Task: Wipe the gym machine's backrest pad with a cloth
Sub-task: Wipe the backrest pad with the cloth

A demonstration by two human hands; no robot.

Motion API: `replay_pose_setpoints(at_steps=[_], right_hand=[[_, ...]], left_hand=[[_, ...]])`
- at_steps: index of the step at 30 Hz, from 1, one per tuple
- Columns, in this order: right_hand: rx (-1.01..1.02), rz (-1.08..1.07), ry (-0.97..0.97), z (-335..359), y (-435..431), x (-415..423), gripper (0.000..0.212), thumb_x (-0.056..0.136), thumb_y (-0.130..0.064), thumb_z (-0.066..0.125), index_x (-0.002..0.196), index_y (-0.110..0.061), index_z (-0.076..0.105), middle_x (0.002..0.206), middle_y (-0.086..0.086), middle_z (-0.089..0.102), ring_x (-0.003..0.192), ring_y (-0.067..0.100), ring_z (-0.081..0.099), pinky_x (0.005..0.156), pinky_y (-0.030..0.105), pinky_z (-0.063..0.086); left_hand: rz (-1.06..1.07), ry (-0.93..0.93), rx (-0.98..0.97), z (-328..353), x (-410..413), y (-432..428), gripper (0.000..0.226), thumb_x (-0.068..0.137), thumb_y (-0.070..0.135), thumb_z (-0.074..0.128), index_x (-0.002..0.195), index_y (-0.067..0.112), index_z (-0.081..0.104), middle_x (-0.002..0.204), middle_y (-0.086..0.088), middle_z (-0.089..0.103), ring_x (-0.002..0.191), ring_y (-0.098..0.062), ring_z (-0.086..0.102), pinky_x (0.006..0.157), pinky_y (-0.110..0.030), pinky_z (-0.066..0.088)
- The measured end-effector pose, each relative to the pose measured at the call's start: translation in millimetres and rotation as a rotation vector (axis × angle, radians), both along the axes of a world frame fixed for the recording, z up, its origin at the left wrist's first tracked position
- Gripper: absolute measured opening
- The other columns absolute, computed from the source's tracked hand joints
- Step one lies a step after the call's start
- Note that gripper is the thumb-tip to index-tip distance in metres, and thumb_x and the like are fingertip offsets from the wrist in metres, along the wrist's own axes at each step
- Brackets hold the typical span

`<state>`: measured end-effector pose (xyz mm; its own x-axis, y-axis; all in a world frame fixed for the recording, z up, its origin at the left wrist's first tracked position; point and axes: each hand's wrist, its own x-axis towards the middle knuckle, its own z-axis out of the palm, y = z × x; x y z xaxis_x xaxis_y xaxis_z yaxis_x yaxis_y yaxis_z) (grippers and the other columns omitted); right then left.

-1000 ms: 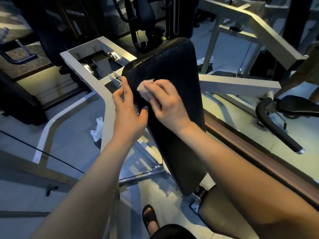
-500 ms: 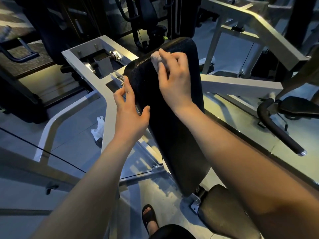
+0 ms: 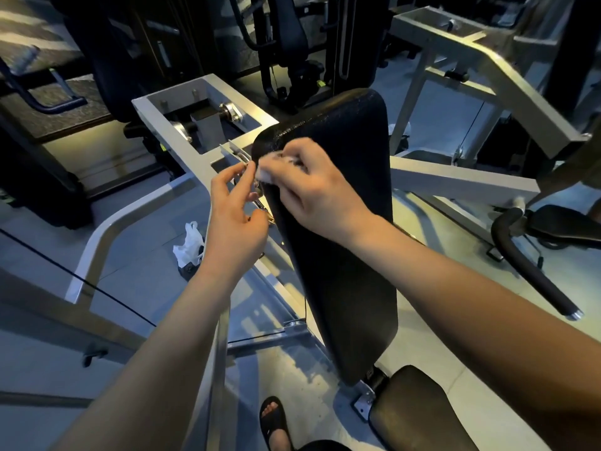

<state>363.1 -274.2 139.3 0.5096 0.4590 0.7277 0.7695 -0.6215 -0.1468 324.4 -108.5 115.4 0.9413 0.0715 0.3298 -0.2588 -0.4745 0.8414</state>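
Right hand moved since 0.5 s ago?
Yes. The right hand, holding the cloth, slid from the backrest pad's top edge down to its upper left edge.

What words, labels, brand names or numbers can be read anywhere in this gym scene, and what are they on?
No text can be read here.
Black slide sandal: small white mark, too blurred to read.
Black padded backrest, white cloth gripped by the right hand, white plastic bag: no print shows.
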Motion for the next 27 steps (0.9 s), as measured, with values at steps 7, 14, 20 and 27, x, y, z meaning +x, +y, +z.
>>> replay_pose_setpoints(at_steps=[7,14,20,27], right_hand=[[0.318,-0.326,0.116,30,-10,37,0.031,0.095,-0.008,0.059,0.124,-0.007,0.069,0.113,0.018,0.055,0.104,0.030,0.057,0.093,0.046,0.054],[-0.076,-0.147,0.247,69,-13,53,0.022,0.098,-0.014,0.057,0.115,-0.013,0.071,0.112,0.013,0.051,0.104,0.027,0.052,0.088,0.038,0.049],[-0.213,-0.335,0.450,94,-17,72,0.030,0.097,-0.018,0.051,0.121,-0.020,0.070,0.124,0.012,0.054,0.121,0.033,0.049,0.102,0.046,0.046],[-0.225,-0.224,0.493,97,-27,81,0.029,0.096,-0.013,0.056,0.119,-0.022,0.070,0.116,0.004,0.054,0.108,0.020,0.052,0.093,0.032,0.043]], left_hand=[[0.157,-0.016,-0.095,14,11,-8,0.031,0.100,0.010,0.053,0.128,0.019,0.060,0.124,0.005,0.051,0.106,-0.003,0.060,0.075,-0.004,0.044],[0.175,-0.102,-0.183,27,22,-29,0.035,0.091,0.004,0.055,0.123,0.018,0.057,0.119,0.003,0.048,0.106,-0.005,0.054,0.075,-0.006,0.045],[0.203,-0.098,-0.229,24,24,-34,0.035,0.091,0.006,0.053,0.122,0.021,0.056,0.121,0.005,0.048,0.107,0.002,0.052,0.077,-0.008,0.043],[0.211,-0.096,-0.201,23,27,-42,0.040,0.093,0.019,0.062,0.130,0.032,0.053,0.120,0.021,0.038,0.110,0.007,0.049,0.095,-0.024,0.049]])
